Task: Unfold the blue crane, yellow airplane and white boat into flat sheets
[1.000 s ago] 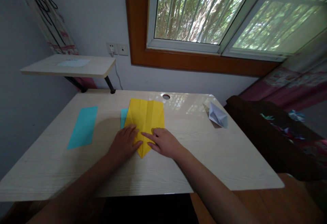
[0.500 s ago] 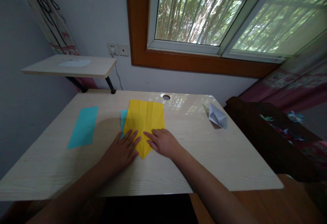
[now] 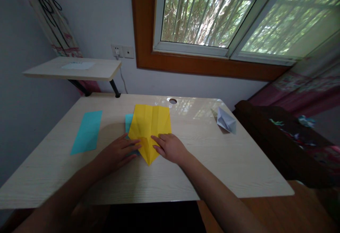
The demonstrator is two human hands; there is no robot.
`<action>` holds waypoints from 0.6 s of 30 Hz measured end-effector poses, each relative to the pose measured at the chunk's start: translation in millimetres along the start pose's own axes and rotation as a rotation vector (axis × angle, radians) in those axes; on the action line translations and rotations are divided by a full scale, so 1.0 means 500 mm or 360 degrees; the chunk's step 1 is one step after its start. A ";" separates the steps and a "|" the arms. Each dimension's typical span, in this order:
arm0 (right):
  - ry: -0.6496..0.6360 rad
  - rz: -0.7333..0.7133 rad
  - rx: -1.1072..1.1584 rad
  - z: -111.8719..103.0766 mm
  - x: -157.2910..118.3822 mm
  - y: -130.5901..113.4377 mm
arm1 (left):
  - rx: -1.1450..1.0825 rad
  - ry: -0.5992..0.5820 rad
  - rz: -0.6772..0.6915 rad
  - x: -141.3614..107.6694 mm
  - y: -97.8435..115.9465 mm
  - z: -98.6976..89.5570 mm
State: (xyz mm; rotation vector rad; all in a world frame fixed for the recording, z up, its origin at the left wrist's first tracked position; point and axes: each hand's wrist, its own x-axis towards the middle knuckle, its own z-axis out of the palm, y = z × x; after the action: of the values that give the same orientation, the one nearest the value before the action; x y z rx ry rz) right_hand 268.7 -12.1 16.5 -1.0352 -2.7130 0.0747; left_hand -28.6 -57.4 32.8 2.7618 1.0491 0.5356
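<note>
Head view. Partly hidden: teal sheet (image 3: 129, 120), covered by yellow folded paper (image 3: 152, 119) and left hand (image 3: 115, 155), showing mainly as a strip at left of the yellow edge. Also covered: lower right edge of yellow folded paper, under right hand (image 3: 174, 149); curled fingers of same hard to make out. Both forearms cut off at bottom of frame. Too blurred to name: small items (image 3: 306, 121) on dark furniture (image 3: 281, 151), right of frame. Unreadable: marks on white sheet (image 3: 78, 65) atop shelf (image 3: 47, 70), upper left.

Position of yellow folded paper: on desk (image 3: 225, 172), just below centre of frame, between both hands. Contact with left fingertips along lower left edge, with right hand at lower right. Left hand palm-down, fingers extended and loosely spread, no grip visible. Right hand with index laid out toward centre crease, thumb below, narrow gap between; cannot tell of any pinch.

Orientation: tapering to a point toward bottom of frame, broad end toward top; long axis near vertical, creases running likewise.

Well apart: second teal rectangle (image 3: 87, 132), left of frame, leaning up to the right; folded white paper (image 3: 226, 120), right of frame.
</note>
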 end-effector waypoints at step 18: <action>0.0114 0.0056 0.1000 0.001 -0.012 0.069 | -0.0406 -0.0126 -0.0314 0.063 -0.106 0.046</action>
State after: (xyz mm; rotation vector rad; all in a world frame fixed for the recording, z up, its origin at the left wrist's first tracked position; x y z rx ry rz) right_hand 295.5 9.6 10.2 -0.8603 -2.3455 0.8159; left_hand -30.7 3.2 6.8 2.4082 1.1323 0.4901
